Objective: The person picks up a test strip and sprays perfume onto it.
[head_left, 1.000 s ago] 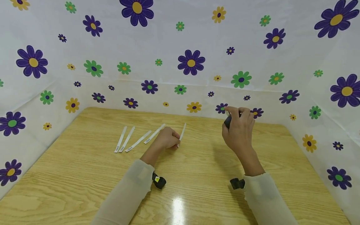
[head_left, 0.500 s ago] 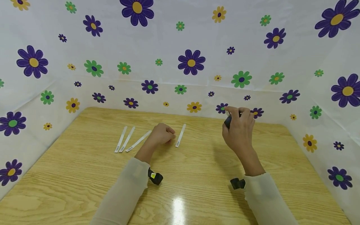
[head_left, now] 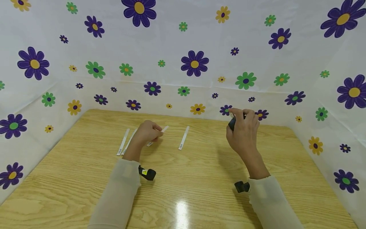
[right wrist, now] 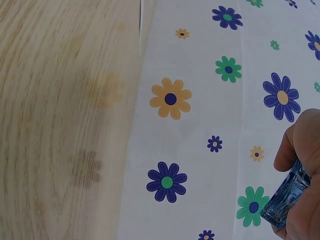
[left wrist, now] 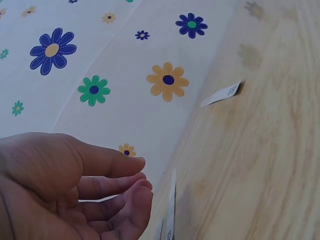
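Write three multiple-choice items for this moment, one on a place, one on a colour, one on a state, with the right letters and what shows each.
1. Where does the lone white strip lie?
A. on the wooden table between the two hands
B. on the flowered backdrop
C. under the right sleeve

2. What colour is the small thing in the right hand?
A. bright red
B. dark blue
C. yellow

3. How is the left hand occupied?
A. flat on the table, fingers spread
B. curled over the row of strips, fingertips at one strip
C. lifted clear above the right hand

Answers: 1 A, the strip rests on the table, apart from both hands. 2 B, the right wrist view shows a shiny dark blue object in the fingers. 3 B, the head view shows curled fingers at the strip; whether they pinch it is unclear.
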### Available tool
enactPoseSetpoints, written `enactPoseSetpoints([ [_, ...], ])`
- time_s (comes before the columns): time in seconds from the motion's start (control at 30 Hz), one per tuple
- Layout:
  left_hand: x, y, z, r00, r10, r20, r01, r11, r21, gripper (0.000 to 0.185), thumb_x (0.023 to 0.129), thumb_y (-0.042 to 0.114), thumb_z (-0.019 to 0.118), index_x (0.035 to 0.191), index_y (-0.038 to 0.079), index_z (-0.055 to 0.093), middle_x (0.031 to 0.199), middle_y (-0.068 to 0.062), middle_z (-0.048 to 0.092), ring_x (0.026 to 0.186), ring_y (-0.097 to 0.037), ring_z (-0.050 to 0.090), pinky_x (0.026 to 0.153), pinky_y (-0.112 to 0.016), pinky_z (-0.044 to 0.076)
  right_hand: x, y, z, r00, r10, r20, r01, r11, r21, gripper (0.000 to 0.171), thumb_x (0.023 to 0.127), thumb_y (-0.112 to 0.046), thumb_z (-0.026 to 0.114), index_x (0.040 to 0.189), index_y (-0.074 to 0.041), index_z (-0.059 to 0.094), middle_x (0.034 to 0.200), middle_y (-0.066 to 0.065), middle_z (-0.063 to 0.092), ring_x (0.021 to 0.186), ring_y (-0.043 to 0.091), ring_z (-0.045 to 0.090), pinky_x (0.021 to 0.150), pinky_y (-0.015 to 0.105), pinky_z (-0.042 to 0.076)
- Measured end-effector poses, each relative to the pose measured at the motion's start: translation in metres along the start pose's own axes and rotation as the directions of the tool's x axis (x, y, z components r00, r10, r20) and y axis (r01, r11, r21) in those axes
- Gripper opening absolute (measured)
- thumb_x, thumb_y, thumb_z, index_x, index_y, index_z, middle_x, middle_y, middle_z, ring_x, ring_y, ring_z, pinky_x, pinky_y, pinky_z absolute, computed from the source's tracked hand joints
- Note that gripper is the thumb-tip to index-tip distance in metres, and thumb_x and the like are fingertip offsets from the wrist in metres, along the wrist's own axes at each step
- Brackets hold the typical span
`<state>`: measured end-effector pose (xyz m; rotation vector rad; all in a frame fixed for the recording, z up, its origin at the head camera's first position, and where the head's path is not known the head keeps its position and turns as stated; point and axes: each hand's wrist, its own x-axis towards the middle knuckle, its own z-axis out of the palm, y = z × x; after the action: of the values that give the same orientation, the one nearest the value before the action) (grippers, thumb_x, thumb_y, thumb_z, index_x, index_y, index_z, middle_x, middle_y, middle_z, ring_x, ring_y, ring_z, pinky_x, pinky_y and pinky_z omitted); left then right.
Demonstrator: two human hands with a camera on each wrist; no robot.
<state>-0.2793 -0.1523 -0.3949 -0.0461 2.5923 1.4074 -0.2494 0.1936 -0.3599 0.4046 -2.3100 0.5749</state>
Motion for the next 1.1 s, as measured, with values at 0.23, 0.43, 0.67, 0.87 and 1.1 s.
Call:
enactPoseSetpoints([
  [0.23, -0.001, -0.008, -0.014, 1.000, 0.003, 0.012, -0.005, 0.990, 0.143, 0.028, 0.093, 0.009, 0.069, 0.117, -0.006, 0.069, 0.081, -0.017, 0.069, 0.062, -0.017, 0.059, 0.062, -0.029, 0.052, 0.000, 0.001, 0.001, 1.000, 0.002, 0.003, -0.002, 1.000, 0.000, 0.059, 0.085, 0.006, 0.067, 0.135, -0.016, 0.046, 0.124, 0.034, 0.040, 0.107, 0.053, 0.038, 0.089, 0.062, 0.034],
  [0.43, -0.001, -0.013, -0.022, 0.999, -0.029, 0.026, 0.024, 0.984, 0.178, 0.030, 0.092, 0.009, 0.068, 0.119, -0.005, 0.067, 0.085, -0.012, 0.067, 0.067, -0.019, 0.060, 0.066, -0.031, 0.053, 0.000, 0.001, 0.001, 1.000, 0.006, 0.011, -0.006, 1.000, 0.000, 0.059, 0.085, 0.005, 0.067, 0.135, -0.016, 0.046, 0.124, 0.034, 0.040, 0.108, 0.053, 0.038, 0.089, 0.062, 0.034],
  [0.67, -0.003, -0.017, -0.029, 0.992, -0.110, 0.054, 0.098, 0.979, 0.180, 0.033, 0.089, 0.005, 0.072, 0.121, -0.003, 0.066, 0.074, -0.011, 0.062, 0.062, -0.019, 0.055, 0.063, -0.031, 0.048, 0.000, 0.001, 0.001, 1.000, 0.004, 0.011, -0.004, 1.000, 0.010, 0.059, 0.085, 0.006, 0.066, 0.135, -0.016, 0.046, 0.122, 0.035, 0.040, 0.105, 0.052, 0.038, 0.087, 0.062, 0.034],
  [0.87, -0.004, -0.016, -0.032, 0.990, -0.108, 0.089, 0.083, 0.964, 0.252, 0.039, 0.082, 0.006, 0.082, 0.118, -0.002, 0.069, 0.084, -0.011, 0.066, 0.065, -0.021, 0.057, 0.063, -0.032, 0.050, 0.000, 0.001, 0.001, 1.000, -0.001, 0.009, 0.001, 1.000, 0.012, 0.058, 0.085, 0.005, 0.066, 0.135, -0.015, 0.046, 0.122, 0.035, 0.040, 0.105, 0.052, 0.038, 0.086, 0.062, 0.034],
  [1.1, -0.004, -0.017, -0.031, 0.989, -0.096, 0.112, 0.052, 0.937, 0.346, 0.038, 0.080, 0.005, 0.085, 0.115, 0.003, 0.071, 0.097, -0.012, 0.066, 0.072, -0.021, 0.057, 0.064, -0.031, 0.048, 0.000, 0.000, 0.001, 1.000, -0.001, 0.015, 0.001, 1.000, 0.016, 0.057, 0.085, 0.005, 0.065, 0.136, -0.015, 0.047, 0.121, 0.034, 0.040, 0.104, 0.052, 0.038, 0.087, 0.062, 0.034],
])
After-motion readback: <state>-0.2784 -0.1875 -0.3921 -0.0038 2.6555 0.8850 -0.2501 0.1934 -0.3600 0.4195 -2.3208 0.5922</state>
